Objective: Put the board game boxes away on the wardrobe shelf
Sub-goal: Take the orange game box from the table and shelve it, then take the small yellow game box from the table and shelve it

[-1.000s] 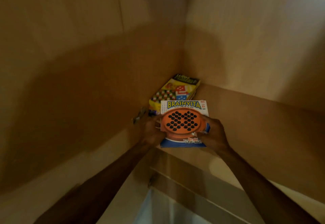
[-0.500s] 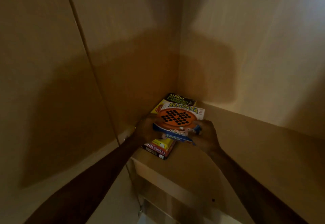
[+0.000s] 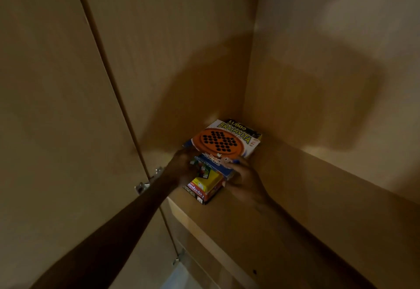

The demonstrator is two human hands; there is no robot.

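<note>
Both the left hand point(image 3: 181, 166) and right hand point(image 3: 243, 179) grip the near edge of the Brainvita box point(image 3: 222, 140), now slid back onto the stack of game boxes point(image 3: 204, 186) in the back corner of the wardrobe shelf point(image 3: 295, 209); only letting go appears to remain.

The Brainvita box point(image 3: 223, 141) in the middle of the frame is printed card with a little shine. The yellow box point(image 3: 209, 180) under it looks like card too. The wardrobe shelf point(image 3: 295, 209) and the door point(image 3: 56, 107) at the left are smooth, matt wood. The hinge point(image 3: 145, 184) is shiny metal.
</note>
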